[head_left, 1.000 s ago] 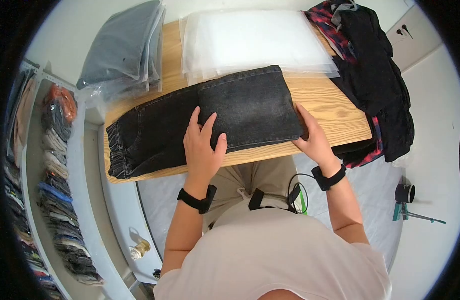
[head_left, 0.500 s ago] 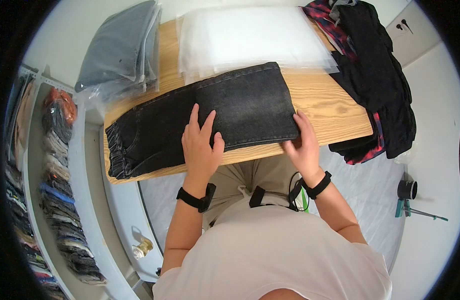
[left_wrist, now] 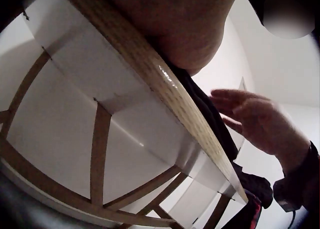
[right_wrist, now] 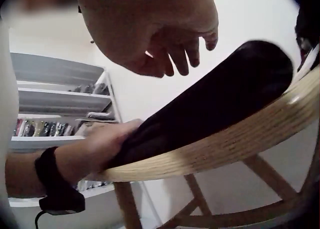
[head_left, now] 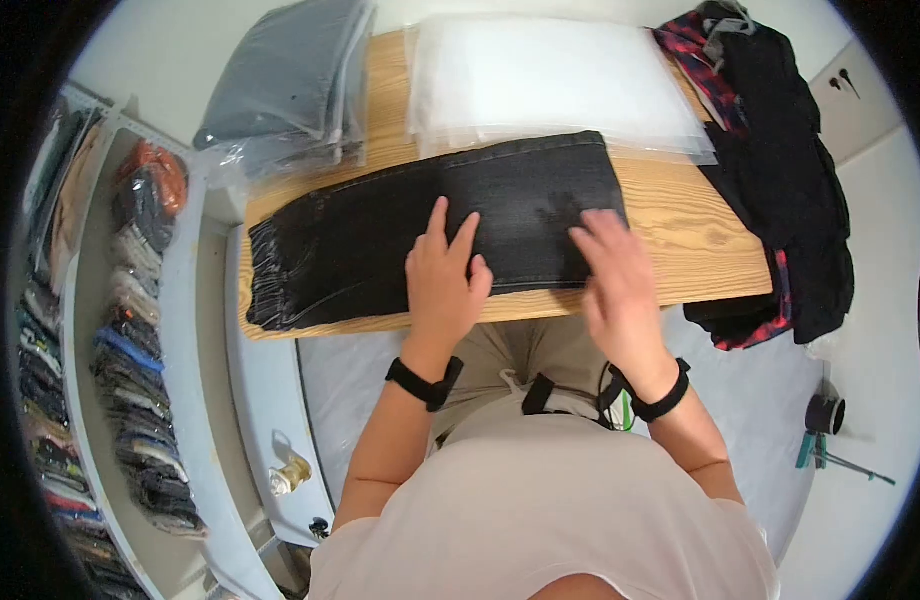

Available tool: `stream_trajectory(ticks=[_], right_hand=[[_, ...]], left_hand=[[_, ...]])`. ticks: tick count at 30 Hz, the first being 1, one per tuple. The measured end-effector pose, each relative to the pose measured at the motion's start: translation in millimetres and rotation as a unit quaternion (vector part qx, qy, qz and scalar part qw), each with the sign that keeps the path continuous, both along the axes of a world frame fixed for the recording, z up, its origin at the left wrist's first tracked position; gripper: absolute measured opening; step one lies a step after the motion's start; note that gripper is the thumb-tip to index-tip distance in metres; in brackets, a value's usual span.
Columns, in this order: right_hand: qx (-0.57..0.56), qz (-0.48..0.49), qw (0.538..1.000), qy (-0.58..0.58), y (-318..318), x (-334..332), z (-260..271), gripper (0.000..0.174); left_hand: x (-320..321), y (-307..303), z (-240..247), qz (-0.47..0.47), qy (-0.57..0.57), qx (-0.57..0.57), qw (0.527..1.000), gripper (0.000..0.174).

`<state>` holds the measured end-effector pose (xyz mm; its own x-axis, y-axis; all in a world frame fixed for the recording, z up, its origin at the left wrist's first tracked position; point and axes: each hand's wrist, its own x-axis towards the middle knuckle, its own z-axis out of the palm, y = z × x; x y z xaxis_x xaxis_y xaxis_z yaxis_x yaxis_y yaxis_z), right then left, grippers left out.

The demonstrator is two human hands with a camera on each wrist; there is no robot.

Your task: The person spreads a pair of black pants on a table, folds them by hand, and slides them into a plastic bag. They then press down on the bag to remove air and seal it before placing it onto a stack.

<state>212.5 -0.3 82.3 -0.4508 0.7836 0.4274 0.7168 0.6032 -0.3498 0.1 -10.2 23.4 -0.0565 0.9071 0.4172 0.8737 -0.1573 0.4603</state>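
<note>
Folded black denim trousers (head_left: 380, 220) lie along the front of the wooden table (head_left: 700, 225), their elastic waistband (head_left: 270, 275) at the left end. My left hand (head_left: 445, 285) rests on the middle of the cloth with its fingers spread and straight. Over the right, folded end is my right hand (head_left: 620, 280), blurred, with its fingers extended and a dark shadow beneath them. In the right wrist view this right hand (right_wrist: 165, 34) hangs above the trousers (right_wrist: 215, 99) with a gap under its loose fingers, holding nothing.
Clear plastic bags (head_left: 550, 80) are stacked at the back of the table, with bagged grey garments (head_left: 280, 85) to their left. Dark and red plaid clothes (head_left: 780, 190) hang over the right edge. Shelves of packed garments (head_left: 145, 370) stand at the left.
My right hand has let go of the trousers' right edge and moved up over the folded end. The left hand stays on the cloth. The head view has shifted slightly.
</note>
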Motion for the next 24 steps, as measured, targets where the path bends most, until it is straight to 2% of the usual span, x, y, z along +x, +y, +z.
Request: stream_trajectory(ticks=[1, 4, 5, 7, 9, 11, 14, 15, 16, 18, 19, 21, 22, 24], right_hand=[[-0.010, 0.045, 0.999, -0.006, 3, -13, -6, 0.049], [-0.037, 0.096, 0.994, -0.043, 5, -42, -25, 0.055], [-0.034, 0.103, 0.993, -0.040, 5, -46, -30, 0.055], [-0.003, 0.068, 0.991, -0.115, 7, -50, -36, 0.056], [-0.006, 0.069, 0.991, -0.115, 7, -51, -38, 0.056], [-0.012, 0.064, 0.990, -0.124, 7, -50, -39, 0.056], [-0.001, 0.066, 0.990, -0.123, 7, -49, -42, 0.056], [0.003, 0.064, 0.990, -0.128, 7, -49, -42, 0.057], [0.003, 0.072, 0.989, -0.126, 7, -50, -43, 0.057], [0.012, 0.061, 0.989, -0.134, 7, -50, -43, 0.058], [0.010, 0.061, 0.989, -0.136, 6, -50, -42, 0.058], [0.009, 0.059, 0.990, -0.130, 7, -50, -43, 0.058], [0.004, 0.057, 0.990, -0.126, 6, -50, -44, 0.058], [0.005, 0.054, 0.991, -0.122, 6, -49, -43, 0.058]], left_hand=[[0, 0, 0, -0.002, -0.004, 0.002, 1.000, 0.047], [-4, -2, -4, -0.024, -0.047, 0.059, 0.997, 0.046], [-8, -9, -1, -0.034, -0.157, 0.036, 0.986, 0.043], [-18, -41, 7, 0.029, -0.159, 0.111, 0.981, 0.045], [-32, -76, -2, 0.133, -0.235, 0.164, 0.949, 0.051], [-47, -106, -8, 0.275, -0.387, 0.149, 0.868, 0.051], [-74, -118, -19, 0.308, -0.388, 0.146, 0.856, 0.053], [-79, -116, -23, 0.322, -0.447, 0.132, 0.824, 0.054], [-81, -110, -25, 0.299, -0.510, 0.166, 0.789, 0.052], [-85, -98, -5, 0.185, -0.612, 0.158, 0.752, 0.046], [-88, -94, -7, 0.184, -0.612, 0.160, 0.752, 0.046], [-97, -85, -12, 0.193, -0.669, 0.146, 0.703, 0.032], [-101, -82, -10, 0.187, -0.670, 0.143, 0.704, 0.032], [-112, -75, -6, 0.173, -0.749, 0.103, 0.631, 0.021]])
